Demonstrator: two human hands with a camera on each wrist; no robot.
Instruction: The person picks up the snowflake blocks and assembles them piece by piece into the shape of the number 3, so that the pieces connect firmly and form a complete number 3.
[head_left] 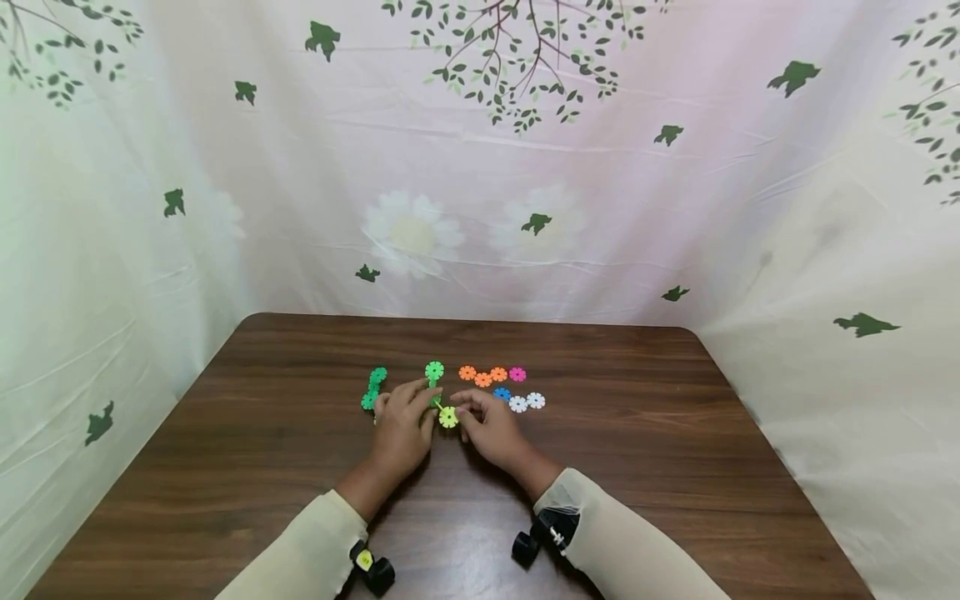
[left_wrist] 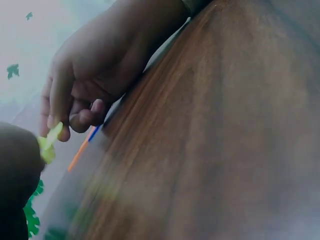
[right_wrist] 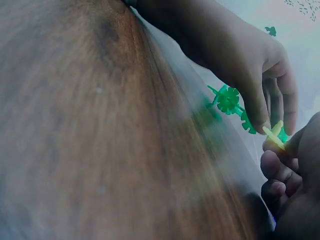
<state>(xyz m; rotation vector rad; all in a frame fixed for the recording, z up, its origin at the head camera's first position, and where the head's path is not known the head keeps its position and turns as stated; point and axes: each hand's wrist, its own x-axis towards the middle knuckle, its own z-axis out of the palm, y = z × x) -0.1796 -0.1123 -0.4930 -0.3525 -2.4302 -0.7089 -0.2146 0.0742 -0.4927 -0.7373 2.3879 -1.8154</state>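
Observation:
Close above the table, my left hand (head_left: 402, 429) pinches a yellow snowflake disc with its thumb and fingers. My right hand (head_left: 491, 432) pinches a yellow snowflake disc (head_left: 448, 417) from the other side. The right wrist view shows two yellow discs (right_wrist: 274, 135) crossing at an angle between the fingertips. From the left wrist, the yellow pieces (left_wrist: 49, 144) sit between both hands, partly hidden by the fingers. Light green discs (head_left: 434, 371) stand in a short row just behind the left fingers.
Darker green joined discs (head_left: 372, 389) lie left of the left hand. Behind the right hand are orange discs (head_left: 483, 380) and a magenta disc (head_left: 517, 375). A blue disc (head_left: 502, 393) and white discs (head_left: 527, 402) lie nearby. The brown table (head_left: 637, 467) meets a printed curtain (head_left: 480, 283).

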